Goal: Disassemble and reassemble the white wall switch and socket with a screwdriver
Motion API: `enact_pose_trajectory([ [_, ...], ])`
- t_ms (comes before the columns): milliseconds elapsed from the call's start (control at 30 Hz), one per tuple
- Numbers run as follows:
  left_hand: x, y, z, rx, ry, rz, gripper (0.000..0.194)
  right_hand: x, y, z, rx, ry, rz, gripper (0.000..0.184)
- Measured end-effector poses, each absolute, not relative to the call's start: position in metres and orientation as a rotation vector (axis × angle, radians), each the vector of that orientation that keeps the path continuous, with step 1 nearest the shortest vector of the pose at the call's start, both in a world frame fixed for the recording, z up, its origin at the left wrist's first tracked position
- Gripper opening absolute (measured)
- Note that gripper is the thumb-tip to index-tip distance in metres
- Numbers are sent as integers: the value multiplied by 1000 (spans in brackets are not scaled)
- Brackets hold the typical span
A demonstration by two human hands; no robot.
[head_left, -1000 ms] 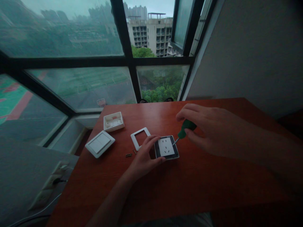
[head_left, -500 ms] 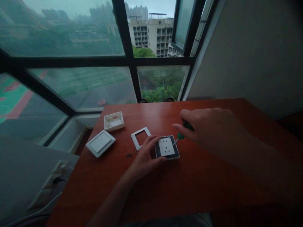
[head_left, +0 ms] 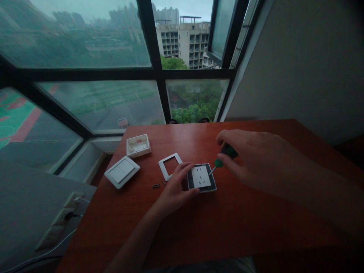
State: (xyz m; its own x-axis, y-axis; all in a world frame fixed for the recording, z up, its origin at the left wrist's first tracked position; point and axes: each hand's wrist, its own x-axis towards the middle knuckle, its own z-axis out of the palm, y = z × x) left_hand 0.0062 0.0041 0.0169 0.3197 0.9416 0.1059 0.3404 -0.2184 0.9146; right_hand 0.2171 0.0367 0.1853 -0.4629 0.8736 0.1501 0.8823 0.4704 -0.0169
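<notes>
My left hand [head_left: 178, 185] grips the wall socket [head_left: 201, 178] by its left side, thumb at the near edge and fingers at the far edge. The socket lies face up on the table, its white centre with slots framed by a dark border. In my right hand [head_left: 247, 153] is a green-handled screwdriver [head_left: 218, 163], held at a slant. Its tip meets the right part of the socket's dark border; the screw there is too small to make out. Left of the socket lies a white cover frame [head_left: 164, 169], partly behind my left fingers.
Several small screws [head_left: 156, 186] lie left of my left hand. A white switch [head_left: 122, 172] and an open white back box [head_left: 138, 145] sit at the left edge of the reddish table [head_left: 227, 223]. Windows [head_left: 99, 102] stand behind; wall outlets [head_left: 61, 216] are at lower left.
My right hand has turned the screwdriver handle, its fingers curling over and then opening back out. The socket and my left hand have stayed in place on the table.
</notes>
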Motion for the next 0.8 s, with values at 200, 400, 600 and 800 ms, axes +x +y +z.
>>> enact_pose_trajectory([
  [200,7,4,14,1732,1134,898,67,212,35,185,-1501,-2576,3,6],
  [400,8,4,14,1744,1148,905,66,210,31,182,-1448,-2588,-13,3],
  [600,10,2,12,1802,1192,886,71,216,34,178,-1403,-2541,36,10],
  [800,-14,-6,27,1964,1359,816,56,241,38,189,-1414,-2352,135,14],
])
